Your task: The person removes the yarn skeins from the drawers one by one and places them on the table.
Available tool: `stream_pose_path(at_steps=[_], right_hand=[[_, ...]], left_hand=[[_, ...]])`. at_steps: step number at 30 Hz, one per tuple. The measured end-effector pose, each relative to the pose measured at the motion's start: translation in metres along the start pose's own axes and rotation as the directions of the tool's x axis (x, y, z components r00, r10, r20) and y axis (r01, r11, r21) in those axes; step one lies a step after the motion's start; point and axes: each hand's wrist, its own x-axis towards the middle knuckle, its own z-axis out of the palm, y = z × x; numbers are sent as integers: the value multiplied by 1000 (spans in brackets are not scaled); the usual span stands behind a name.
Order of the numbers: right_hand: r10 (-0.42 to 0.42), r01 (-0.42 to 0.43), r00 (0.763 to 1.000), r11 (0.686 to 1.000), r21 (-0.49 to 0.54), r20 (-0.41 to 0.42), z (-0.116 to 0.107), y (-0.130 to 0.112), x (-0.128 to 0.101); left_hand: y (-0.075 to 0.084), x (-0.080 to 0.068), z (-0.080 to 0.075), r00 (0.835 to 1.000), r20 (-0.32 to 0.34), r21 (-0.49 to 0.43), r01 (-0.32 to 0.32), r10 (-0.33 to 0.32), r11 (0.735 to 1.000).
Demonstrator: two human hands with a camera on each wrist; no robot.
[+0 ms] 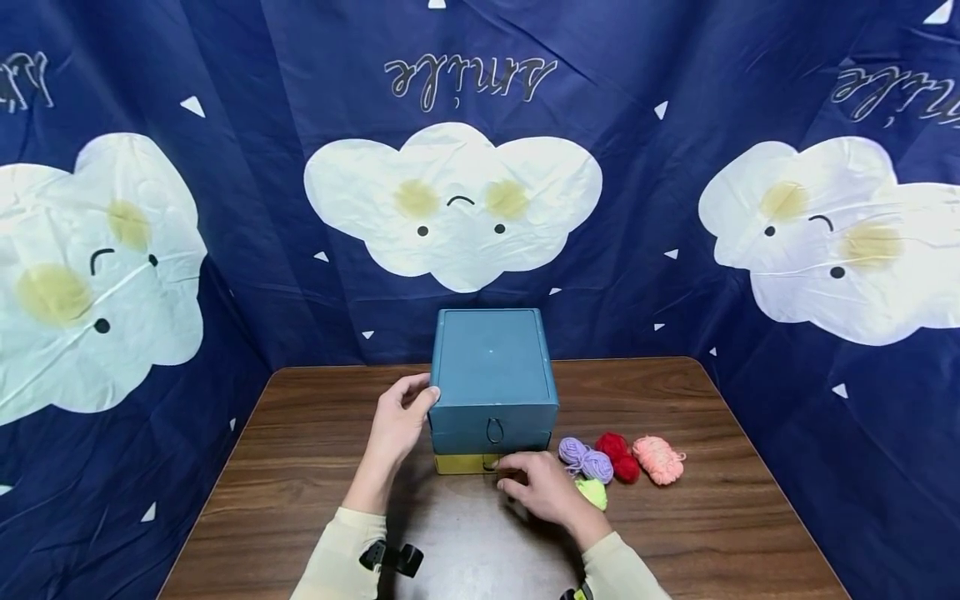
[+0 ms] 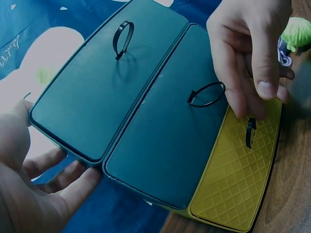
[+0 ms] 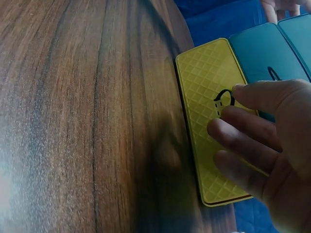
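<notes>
Three stacked drawers: I have them in one boxy unit, a teal-and-yellow drawer box (image 1: 491,358), just below the centre of the head frame; the upper two fronts are smooth teal, the lowest is a yellow diamond-patterned front (image 2: 233,170).
Yellow drawer's pull: a thin black loop handle (image 2: 250,135), right of centre in my left-wrist frame.
Teal drawers' pulls: two matching black loops, one at the upper left (image 2: 118,57) of the left-wrist frame, one right of its middle (image 2: 192,99).
Right hand: the person's right hand (image 1: 543,487), low and right of centre in the head frame, has its fingertips at the yellow drawer's loop; I cannot tell whether they pinch it or only touch.
Left hand: the person's left hand (image 1: 401,421), left of the box, rests loosely against its side, fingers uncurled.
Yarn: lilac skein (image 1: 596,467), red skein (image 1: 617,457), peach skein (image 1: 657,460) and neon-green skein (image 1: 592,493), grouped at lower right of the head frame.
Table: brown wood-grain tabletop (image 1: 300,475) across the bottom.
Backdrop: navy cloth (image 1: 247,208) printed with white clouds, filling the upper frame.
</notes>
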Motion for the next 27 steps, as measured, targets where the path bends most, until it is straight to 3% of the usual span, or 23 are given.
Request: stream_pose_path(at_steps=[10, 27], right_hand=[[30, -29, 999, 999, -40, 25, 6, 2, 2], [43, -35, 988, 998, -53, 151, 9, 3, 4]], left_hand=[[0, 0, 2, 1000, -13, -25, -17, 17, 1000], [2, 0, 0, 1000, -21, -14, -8, 8, 1000]])
